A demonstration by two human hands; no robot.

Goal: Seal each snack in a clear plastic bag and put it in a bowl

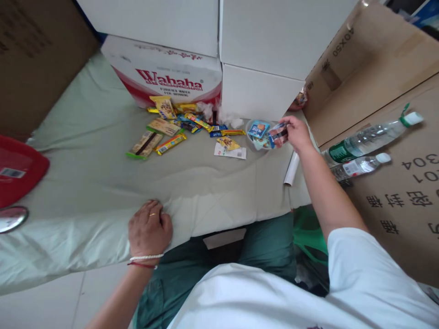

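Note:
My right hand (295, 132) pinches a small dark-and-red snack packet (279, 135) at the right rim of a clear plastic bowl (252, 145). Inside the bowl lie blue packets, one of them a light blue snack packet (258, 129). Down on the pale green cloth (209, 183), near the table's front edge, rests my left hand (149, 228), its fingers curled under and nothing visible in them. Left of the bowl are a yellow triangular packet (228, 143) and a white packet (230, 151). Several wrapped snacks, including a green-ended bar pack (144, 143), lie further left.
Behind the snacks stand a Wahaha carton (164, 75) and white boxes (264, 89). A white paper roll (291, 169) lies beneath my right forearm. Two water bottles (372, 137) are by a cardboard box (411, 192) at right. A red object (20, 171) sits far left.

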